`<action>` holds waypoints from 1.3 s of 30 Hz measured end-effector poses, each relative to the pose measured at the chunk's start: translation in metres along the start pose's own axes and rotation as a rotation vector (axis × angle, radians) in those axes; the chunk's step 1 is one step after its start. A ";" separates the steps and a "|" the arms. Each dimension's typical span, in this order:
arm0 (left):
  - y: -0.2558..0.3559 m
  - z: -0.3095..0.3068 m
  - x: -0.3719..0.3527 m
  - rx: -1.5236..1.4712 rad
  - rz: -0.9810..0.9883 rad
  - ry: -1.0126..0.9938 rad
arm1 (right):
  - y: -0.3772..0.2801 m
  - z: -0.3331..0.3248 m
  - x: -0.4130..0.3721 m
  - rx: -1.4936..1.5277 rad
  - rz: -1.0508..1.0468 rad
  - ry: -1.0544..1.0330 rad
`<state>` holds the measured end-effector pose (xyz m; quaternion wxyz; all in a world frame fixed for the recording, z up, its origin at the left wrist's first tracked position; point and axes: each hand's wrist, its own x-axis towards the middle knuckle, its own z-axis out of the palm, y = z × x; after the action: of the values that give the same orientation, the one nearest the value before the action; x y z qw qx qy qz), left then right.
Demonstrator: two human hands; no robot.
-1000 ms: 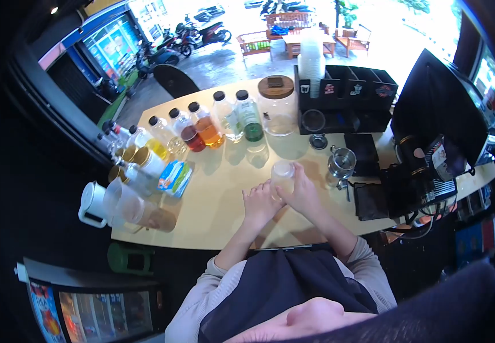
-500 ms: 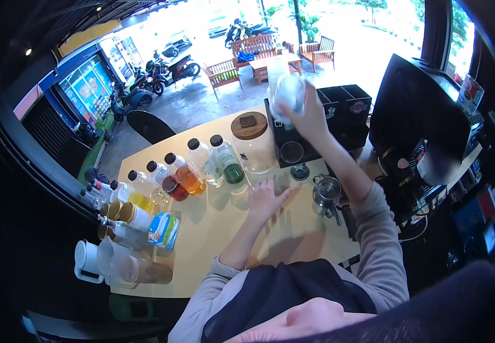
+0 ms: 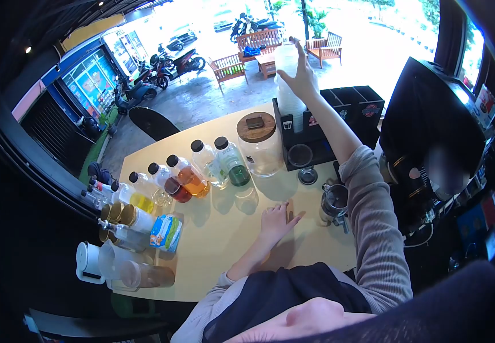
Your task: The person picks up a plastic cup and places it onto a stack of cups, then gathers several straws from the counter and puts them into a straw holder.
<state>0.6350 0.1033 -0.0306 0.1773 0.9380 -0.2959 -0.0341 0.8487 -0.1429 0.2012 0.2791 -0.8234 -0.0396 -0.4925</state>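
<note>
My right hand (image 3: 300, 80) is raised at the tall stack of clear plastic cups (image 3: 291, 106), its thumb and fingers spread apart beside the upper cups. Whether the fingers touch the stack cannot be made out against the glare. The stack stands in a black organizer (image 3: 346, 130). Lower down, my left hand (image 3: 276, 223) rests on the pale tabletop with its thumb stretched out and holds nothing. Ahead of it are a glass jar with a wooden lid (image 3: 257, 128) and a small round metal piece (image 3: 307, 175). A metal pitcher (image 3: 334, 200) stands to its right.
Bottles of coloured liquid, among them a green one (image 3: 237, 171) and an orange one (image 3: 192, 180), line the table's far left edge. A wipes pack (image 3: 166, 233), a white-handled jug (image 3: 89, 263) and a clear container (image 3: 147, 275) sit at left. A black machine (image 3: 424, 126) stands at right.
My right hand has risen from the blurred clear cup it held to the upper part of the stack, its fingers now spread. My left hand has drawn back slightly, and the view has shifted.
</note>
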 end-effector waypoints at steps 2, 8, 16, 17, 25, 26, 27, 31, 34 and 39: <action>-0.002 0.004 -0.001 -0.012 -0.002 0.004 | 0.008 0.004 -0.012 0.016 0.007 0.001; -0.002 0.003 -0.007 -0.016 0.015 -0.001 | 0.019 0.005 -0.040 -0.052 0.196 -0.155; 0.003 -0.019 -0.034 -0.007 -0.006 0.029 | 0.012 0.009 -0.046 -0.005 0.277 -0.106; 0.002 -0.020 -0.038 -0.003 -0.009 0.036 | 0.009 0.008 -0.047 -0.005 0.320 -0.050; -0.004 -0.026 -0.073 -0.061 -0.019 0.181 | -0.095 -0.079 -0.133 0.181 -0.106 -0.051; -0.001 -0.026 -0.077 -0.061 -0.016 0.180 | -0.109 -0.093 -0.156 0.179 -0.197 -0.094; 0.004 -0.027 -0.082 -0.046 -0.026 0.206 | -0.122 -0.106 -0.180 0.156 -0.196 -0.194; 0.019 -0.025 -0.103 -0.044 -0.019 0.249 | -0.158 -0.148 -0.270 0.126 -0.191 -0.510; 0.029 -0.019 -0.123 -0.089 0.060 0.283 | -0.165 -0.153 -0.332 0.190 -0.068 -0.607; 0.042 0.005 -0.155 -0.115 0.045 0.234 | -0.180 -0.158 -0.420 0.260 0.169 -0.682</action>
<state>0.4843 0.1580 -0.0267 0.2647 0.9170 -0.2916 0.0627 0.4483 0.0177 -0.0161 0.3916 -0.8982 -0.1245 -0.1562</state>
